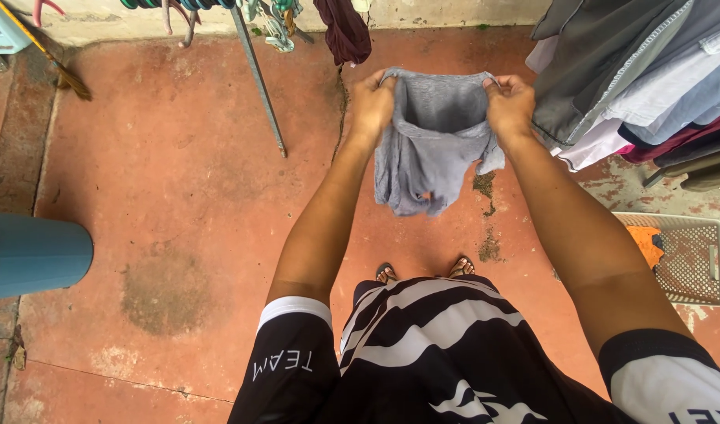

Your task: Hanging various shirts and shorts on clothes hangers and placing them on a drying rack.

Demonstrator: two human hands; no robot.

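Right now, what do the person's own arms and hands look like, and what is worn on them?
Both hands, left hand and right hand, are bare: no gloves, rings or watch show. The forearms are uncovered. The short left sleeve is black with a white band and white lettering; the right sleeve is black with a white panel.

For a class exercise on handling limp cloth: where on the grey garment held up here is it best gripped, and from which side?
Probably the top hem of the grey garment, one corner each, from above. The left hand and right hand pinch it there now, so the opening is spread between them while the rest hangs limp and bunched below, clear of the red floor. Lower folds offer no firm edge.
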